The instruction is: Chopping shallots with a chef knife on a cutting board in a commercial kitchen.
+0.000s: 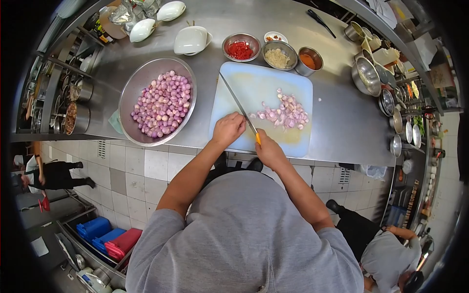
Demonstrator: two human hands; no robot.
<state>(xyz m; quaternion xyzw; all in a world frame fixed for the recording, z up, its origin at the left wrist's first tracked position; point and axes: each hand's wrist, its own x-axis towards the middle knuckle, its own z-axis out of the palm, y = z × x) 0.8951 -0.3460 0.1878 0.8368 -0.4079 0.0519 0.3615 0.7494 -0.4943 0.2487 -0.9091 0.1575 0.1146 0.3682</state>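
My right hand (270,149) grips the yellow handle of a long-bladed kitchen knife (234,96), its blade pointing away to the upper left. Just left of the blade, my left hand (228,129) rests on the white cutting board (240,78) with curled, bunched fingers. Whatever may be under those fingertips is hidden. Sliced shallots (289,111) lie in a loose pile on the right half of the board, a few slices close against the blade. To the left stands a large steel bowl (126,99) with many peeled whole shallots (161,104).
Behind the board sit a bowl of red sliced chilli (240,50), a bowl of chopped pale garlic-like bits (277,58), a steel pot of orange powder (307,61) and a small white dish (275,37). White lidded dishes (190,41) stand farther left. A co-worker (388,249) is behind, right.
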